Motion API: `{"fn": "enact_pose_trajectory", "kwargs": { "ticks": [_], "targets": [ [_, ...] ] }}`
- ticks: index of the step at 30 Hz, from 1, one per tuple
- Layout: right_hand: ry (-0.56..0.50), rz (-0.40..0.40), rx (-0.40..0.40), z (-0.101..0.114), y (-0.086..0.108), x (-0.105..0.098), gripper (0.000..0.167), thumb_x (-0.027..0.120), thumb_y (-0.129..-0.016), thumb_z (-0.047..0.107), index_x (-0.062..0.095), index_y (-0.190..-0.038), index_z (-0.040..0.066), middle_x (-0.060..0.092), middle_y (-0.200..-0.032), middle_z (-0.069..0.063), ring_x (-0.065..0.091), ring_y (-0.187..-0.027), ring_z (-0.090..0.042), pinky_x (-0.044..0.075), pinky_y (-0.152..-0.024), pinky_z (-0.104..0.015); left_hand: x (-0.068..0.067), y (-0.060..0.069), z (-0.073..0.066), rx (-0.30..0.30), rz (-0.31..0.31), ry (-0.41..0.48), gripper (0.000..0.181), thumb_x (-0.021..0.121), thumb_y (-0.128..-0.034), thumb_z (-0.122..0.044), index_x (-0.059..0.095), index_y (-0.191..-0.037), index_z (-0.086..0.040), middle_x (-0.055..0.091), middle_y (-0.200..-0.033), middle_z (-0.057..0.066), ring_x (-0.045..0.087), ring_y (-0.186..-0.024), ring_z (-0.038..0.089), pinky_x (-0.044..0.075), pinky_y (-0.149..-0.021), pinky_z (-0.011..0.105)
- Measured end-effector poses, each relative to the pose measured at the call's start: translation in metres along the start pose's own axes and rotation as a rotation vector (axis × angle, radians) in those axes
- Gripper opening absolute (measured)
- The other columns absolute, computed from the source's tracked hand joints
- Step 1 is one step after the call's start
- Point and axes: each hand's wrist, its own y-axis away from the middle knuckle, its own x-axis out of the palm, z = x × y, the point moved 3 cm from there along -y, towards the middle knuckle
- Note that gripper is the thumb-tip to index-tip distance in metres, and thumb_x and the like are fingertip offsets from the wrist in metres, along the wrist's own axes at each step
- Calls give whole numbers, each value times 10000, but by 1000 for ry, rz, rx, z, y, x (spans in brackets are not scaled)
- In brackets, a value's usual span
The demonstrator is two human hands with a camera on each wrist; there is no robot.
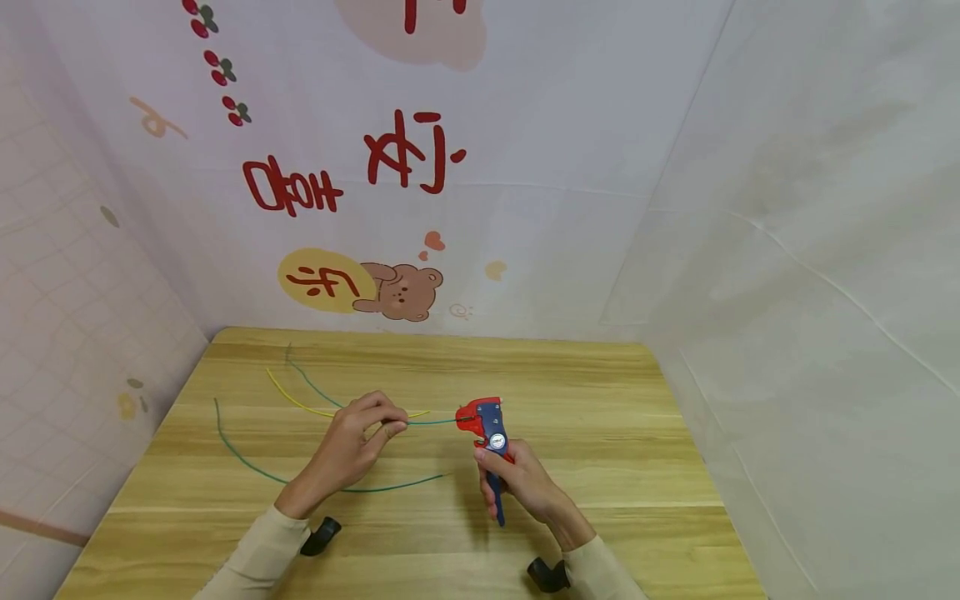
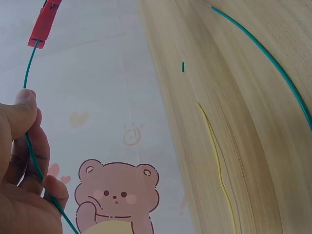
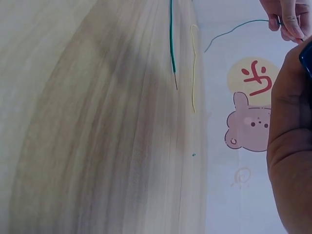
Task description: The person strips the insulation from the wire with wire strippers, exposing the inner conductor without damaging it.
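My left hand [image 1: 358, 442] pinches a green wire [image 1: 431, 422] between thumb and fingers, a short way from its right end. That end runs into the red jaws of a wire stripper [image 1: 492, 425] with blue-and-red handles. Around those handles my right hand [image 1: 525, 483] is wrapped. From the left wrist, the green wire [image 2: 31, 66] goes up into the tool's red head [image 2: 43, 24] and trails down across the palm. The right wrist view shows only part of the right hand [image 3: 292, 146] and a dark blue edge of the tool.
Behind the left hand a yellow wire [image 1: 296, 402] lies on the wooden table [image 1: 600, 483]. A second green wire [image 1: 247, 462], its copper bared at one end [image 3: 176, 83], curves nearer the front. A small green piece of insulation [image 2: 183, 67] lies on the wood. Printed cloth [image 1: 555, 250] hangs behind.
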Motion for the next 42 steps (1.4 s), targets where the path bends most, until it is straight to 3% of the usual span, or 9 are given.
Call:
{"fn": "enact_pose_trajectory", "kwargs": {
  "ticks": [9,31,42],
  "targets": [
    [14,-31,10,-2,-4,4,594,508,-1221,326,477,-989,-220,639,-671,42,674,-536,-86,599,-557,-249,-3,0,2,14,-24,-35,245,880,-884,87,846,-976,-137,750,-957,-40,693,-850,112,569,-794,344],
    [10,-40,6,2,-3,11,608,509,-1215,313,465,-944,-230,607,-646,49,645,-495,-78,572,-526,-240,-3,3,1,17,-43,-55,254,879,-875,95,842,-973,-136,744,-956,-56,689,-852,104,538,-813,359],
    [5,-152,-7,-1,-8,8,635,522,-1205,360,421,-894,-184,527,-577,61,528,-443,-70,468,-447,-218,2,0,-1,37,-63,-77,212,894,-872,60,851,-999,-104,748,-951,-35,676,-843,115,464,-804,334]
  ]
}}
